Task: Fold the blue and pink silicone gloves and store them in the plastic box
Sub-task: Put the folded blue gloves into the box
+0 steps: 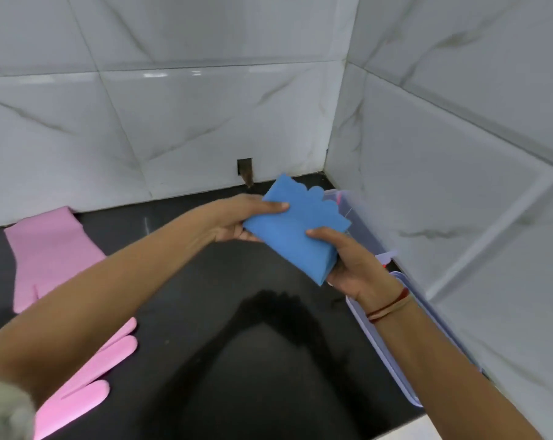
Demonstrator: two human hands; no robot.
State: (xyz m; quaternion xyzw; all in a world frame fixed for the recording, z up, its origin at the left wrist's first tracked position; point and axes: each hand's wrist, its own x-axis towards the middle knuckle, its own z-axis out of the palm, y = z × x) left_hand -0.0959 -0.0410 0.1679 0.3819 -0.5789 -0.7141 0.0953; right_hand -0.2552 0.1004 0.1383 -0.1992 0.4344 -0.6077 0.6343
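Observation:
A folded blue silicone glove [295, 227] is held in the air above the black counter, its scalloped cuff edge pointing toward the corner. My left hand [249, 217] grips its left side, thumb on top. My right hand [348, 265] grips its lower right end, thumb on top too. One pink glove [46, 252] lies flat at the left of the counter. The fingers of a second pink glove [88, 373] show under my left forearm. The clear plastic box [360, 217] stands in the corner by the right wall, partly hidden behind the blue glove.
A translucent lid [427, 344] lies along the right wall, nearer to me than the box. White marble-look tiles close off the back and right sides. The black counter [237, 328] is glossy. A small dark hole [245, 169] sits low in the back wall.

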